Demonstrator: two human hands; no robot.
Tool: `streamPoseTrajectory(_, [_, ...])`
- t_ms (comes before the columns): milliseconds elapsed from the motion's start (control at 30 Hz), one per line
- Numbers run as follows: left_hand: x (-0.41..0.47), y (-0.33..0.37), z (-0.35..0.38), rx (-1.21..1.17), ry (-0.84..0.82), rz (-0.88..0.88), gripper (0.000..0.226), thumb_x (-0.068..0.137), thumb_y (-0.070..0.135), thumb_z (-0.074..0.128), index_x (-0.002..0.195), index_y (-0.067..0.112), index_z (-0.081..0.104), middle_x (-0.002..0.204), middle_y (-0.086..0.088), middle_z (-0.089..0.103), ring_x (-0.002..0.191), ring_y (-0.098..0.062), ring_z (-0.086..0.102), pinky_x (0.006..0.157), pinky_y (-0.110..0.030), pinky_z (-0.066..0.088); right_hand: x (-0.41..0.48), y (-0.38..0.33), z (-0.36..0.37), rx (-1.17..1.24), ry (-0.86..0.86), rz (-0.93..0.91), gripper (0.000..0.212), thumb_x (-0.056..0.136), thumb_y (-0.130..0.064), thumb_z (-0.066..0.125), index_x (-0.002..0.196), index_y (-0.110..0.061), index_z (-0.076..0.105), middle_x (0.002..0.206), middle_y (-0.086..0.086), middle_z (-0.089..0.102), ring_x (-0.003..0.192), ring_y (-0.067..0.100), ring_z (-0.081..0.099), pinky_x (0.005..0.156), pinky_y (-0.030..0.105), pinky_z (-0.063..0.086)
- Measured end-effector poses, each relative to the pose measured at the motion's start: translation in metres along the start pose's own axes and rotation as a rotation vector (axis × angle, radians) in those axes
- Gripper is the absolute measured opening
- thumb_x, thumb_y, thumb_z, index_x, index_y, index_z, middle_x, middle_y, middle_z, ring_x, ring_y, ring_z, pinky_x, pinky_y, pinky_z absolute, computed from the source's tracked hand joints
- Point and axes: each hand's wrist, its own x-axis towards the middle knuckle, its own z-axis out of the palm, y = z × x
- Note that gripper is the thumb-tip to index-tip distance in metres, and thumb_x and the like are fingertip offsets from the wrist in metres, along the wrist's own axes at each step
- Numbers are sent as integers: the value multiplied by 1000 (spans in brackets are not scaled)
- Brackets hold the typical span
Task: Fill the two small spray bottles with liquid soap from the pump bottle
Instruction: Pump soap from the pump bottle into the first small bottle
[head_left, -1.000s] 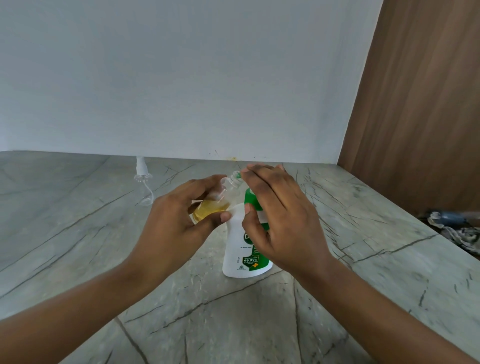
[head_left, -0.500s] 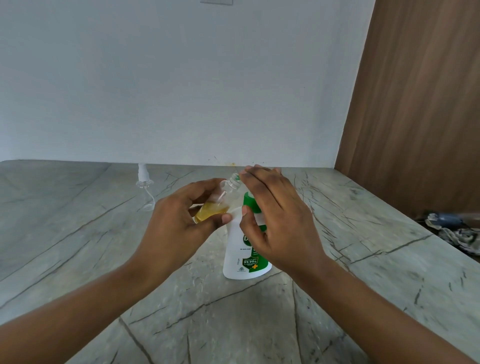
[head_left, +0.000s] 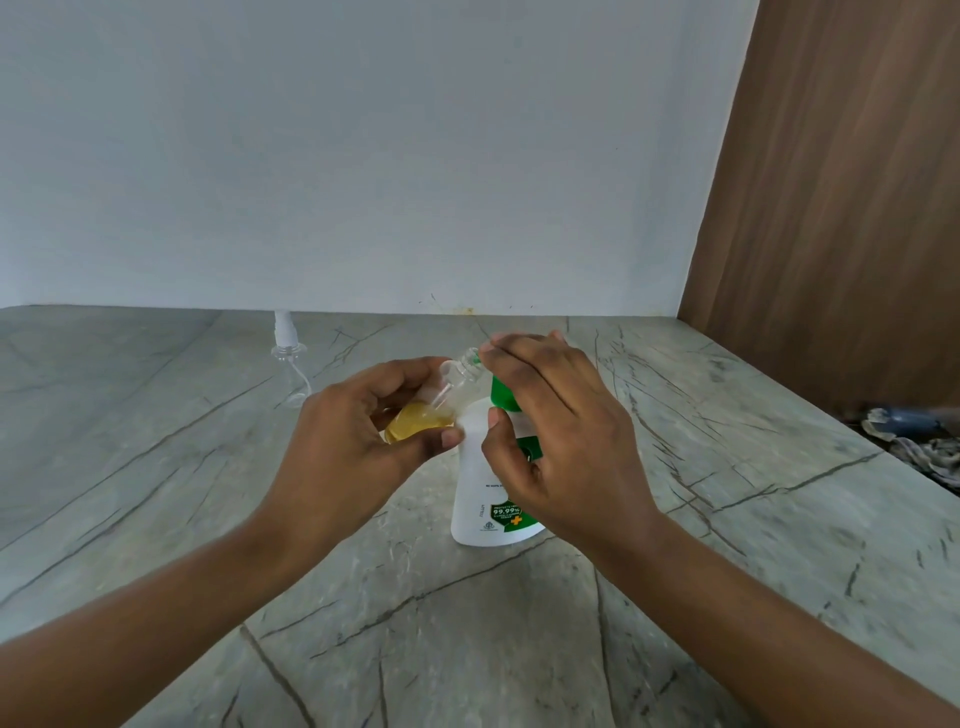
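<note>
Plain pale wall (head_left: 363, 156) far off, veined grey stone counter (head_left: 156, 519) up close, brown wood panel (head_left: 857, 208) on the right.

The white-and-green plastic pump bottle (head_left: 488, 499) stands mid-frame on the grey veined stone counter (head_left: 467, 649), the small clear plastic spray bottle (head_left: 447, 397) tilted just left of its top, a second clear spray bottle (head_left: 289, 358) behind, further left.
</note>
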Motion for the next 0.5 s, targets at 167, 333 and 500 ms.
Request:
streamPoseTrajectory(167, [-1,-1,0,16,-1,-5,53,64,29,79,114,34,60,103,22,64,93,8,61,79,-4,44,-1,-1,-1,-18,-27,21,36,84,-20,51,112,-1,64,111,9,64,109,14,49,109,18,25])
streamPoseTrajectory(333, [-1,5,1,19,5,1,54,66,26,79,117,28,60,105,19,65,94,3,63,77,-4,45,2,-3,-5,-110,-66,9,44,84,-28,47,119,-4,60,117,8,63,113,16,47,102,24,31])
streamPoseTrajectory(500, [3,9,-2,7,25,16,53,68,24,79,117,30,60,106,18,65,95,1,63,78,-5,46,10,-3,-10,-153,-68,-20,46,85,-29,46,121,-3,59,119,10,62,116,16,45,101,26,33])
